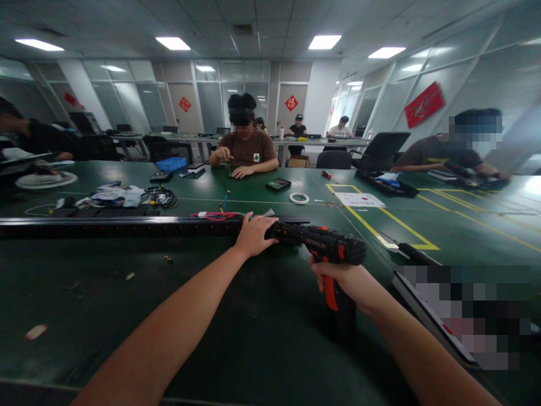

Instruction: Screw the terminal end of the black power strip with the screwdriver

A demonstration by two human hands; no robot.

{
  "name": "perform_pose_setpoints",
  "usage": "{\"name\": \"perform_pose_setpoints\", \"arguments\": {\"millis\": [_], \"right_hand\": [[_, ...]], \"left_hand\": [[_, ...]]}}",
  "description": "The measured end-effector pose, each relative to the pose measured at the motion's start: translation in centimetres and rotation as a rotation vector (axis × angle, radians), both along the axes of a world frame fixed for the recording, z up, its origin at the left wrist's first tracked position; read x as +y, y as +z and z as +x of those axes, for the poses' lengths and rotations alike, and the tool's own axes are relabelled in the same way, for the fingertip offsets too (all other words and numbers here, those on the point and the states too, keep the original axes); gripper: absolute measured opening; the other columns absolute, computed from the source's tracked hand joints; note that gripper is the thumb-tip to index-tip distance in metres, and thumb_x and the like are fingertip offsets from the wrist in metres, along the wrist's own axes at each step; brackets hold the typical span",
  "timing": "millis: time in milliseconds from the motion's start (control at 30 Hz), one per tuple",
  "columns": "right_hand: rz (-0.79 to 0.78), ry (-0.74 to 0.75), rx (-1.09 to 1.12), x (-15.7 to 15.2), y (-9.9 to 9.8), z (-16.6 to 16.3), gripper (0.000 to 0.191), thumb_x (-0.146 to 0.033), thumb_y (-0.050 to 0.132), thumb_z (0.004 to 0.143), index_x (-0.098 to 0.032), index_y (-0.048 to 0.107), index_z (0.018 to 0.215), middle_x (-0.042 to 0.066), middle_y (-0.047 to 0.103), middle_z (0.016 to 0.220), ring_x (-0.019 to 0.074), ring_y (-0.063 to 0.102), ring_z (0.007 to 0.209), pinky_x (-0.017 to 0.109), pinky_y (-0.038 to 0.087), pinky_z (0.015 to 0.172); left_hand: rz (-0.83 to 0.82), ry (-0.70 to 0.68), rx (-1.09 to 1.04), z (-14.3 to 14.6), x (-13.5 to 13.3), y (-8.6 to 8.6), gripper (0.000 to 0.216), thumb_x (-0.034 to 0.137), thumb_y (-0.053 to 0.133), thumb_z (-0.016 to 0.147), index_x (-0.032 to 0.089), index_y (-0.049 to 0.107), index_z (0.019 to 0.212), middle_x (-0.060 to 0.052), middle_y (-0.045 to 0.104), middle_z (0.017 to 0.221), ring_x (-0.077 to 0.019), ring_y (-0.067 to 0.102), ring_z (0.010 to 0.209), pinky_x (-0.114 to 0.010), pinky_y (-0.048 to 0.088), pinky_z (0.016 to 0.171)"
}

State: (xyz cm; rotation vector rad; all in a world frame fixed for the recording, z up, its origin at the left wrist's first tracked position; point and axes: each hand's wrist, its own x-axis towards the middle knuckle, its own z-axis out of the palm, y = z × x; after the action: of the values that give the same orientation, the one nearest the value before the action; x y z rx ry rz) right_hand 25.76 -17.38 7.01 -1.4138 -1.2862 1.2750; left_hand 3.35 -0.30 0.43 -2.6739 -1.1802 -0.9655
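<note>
My right hand (338, 276) is wrapped round the handle of a black and orange cordless drill (336, 245). The drill points left, its front at the right end of a long black rail (127, 228). Whether the bit touches the rail is hidden. Over that same end lies my left hand (256, 235), gripping the rail with the thumb on the near side. Red wires with a white connector (207, 215) run along the rail's top beside my left fingers, and a blue wire (225, 200) sticks up behind it.
Small scraps (168, 259) lie on the green table (236, 338). At right are a black screwdriver-like tool (414, 254) and a tablet-like slab (431, 316). Beyond the rail lie a tape roll (299, 198), a blue basket (171, 163) and cables (160, 196). A co-worker (249, 149) sits opposite.
</note>
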Motion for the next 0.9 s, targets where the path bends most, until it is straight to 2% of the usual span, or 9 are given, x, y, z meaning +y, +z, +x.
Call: {"name": "perform_pose_setpoints", "arguments": {"millis": [900], "right_hand": [[0.020, 0.006, -0.024, 0.20, -0.45, 0.27, 0.020, -0.033, 0.075, 0.071, -0.020, 0.066, 0.083, -0.002, 0.064, 0.057, 0.0179, 0.061, 0.053, 0.030, 0.047, 0.055]], "left_hand": [[0.000, 0.012, 0.025, -0.05, -0.07, 0.05, 0.062, 0.049, 0.076, 0.088, 0.030, 0.058, 0.143, -0.006, 0.064, 0.145, -0.0306, 0.055, 0.135, -0.057, 0.015, 0.126]]}}
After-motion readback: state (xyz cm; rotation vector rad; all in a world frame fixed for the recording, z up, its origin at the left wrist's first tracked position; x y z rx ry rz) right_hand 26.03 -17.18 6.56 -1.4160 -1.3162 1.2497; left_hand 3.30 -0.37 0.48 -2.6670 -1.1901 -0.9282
